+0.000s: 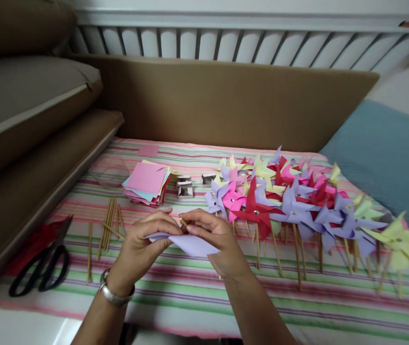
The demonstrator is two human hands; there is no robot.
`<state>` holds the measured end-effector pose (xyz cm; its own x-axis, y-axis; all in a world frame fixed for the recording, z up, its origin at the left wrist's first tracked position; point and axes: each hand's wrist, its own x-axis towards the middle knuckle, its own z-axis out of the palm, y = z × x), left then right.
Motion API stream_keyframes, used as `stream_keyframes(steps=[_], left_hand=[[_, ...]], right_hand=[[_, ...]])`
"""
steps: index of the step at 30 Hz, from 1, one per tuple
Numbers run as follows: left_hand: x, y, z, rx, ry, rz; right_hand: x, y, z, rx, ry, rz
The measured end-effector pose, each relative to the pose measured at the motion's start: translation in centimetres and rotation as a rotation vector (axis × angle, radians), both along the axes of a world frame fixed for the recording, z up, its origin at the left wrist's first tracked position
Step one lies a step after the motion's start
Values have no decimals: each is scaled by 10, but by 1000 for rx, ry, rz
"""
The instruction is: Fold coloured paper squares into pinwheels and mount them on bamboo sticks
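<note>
A lavender paper pinwheel (194, 245), its blades partly hidden by my fingers, is held in front of me above the striped cloth. My left hand (150, 242) is closed on the paper's left side, a metal bracelet at the wrist. With thumb and fingers pinched, my right hand (206, 230) grips a thin wooden stick (183, 222) at the paper's far side. Only the stick's end shows clearly. Beyond my hands lie a stack of coloured paper squares (147, 178) and small open boxes (184, 187).
Many finished pinwheels (258, 211) on sticks crowd the right side. Loose wooden sticks (108, 225) and black-handled scissors (42, 263) lie to the left on the striped cloth (175, 311). Stacked cushions (39, 177) border the left; a brown panel (211, 103) stands behind.
</note>
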<state>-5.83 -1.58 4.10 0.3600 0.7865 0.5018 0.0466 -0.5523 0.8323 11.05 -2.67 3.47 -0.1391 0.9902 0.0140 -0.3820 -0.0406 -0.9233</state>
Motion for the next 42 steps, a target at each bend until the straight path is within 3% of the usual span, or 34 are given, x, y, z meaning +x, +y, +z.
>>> stream_keyframes(steps=[10,25,42], left_hand=[[-5,0,-4,4,53,50],[-3,0,-7,61,58,148],[-2,-1,-5,38,48,145]], right_hand=[[-5,2,-6,-65,-57,-18],[-5,-3,0,171,-296,-115],[-5,-3,-2,227,-326,-106]])
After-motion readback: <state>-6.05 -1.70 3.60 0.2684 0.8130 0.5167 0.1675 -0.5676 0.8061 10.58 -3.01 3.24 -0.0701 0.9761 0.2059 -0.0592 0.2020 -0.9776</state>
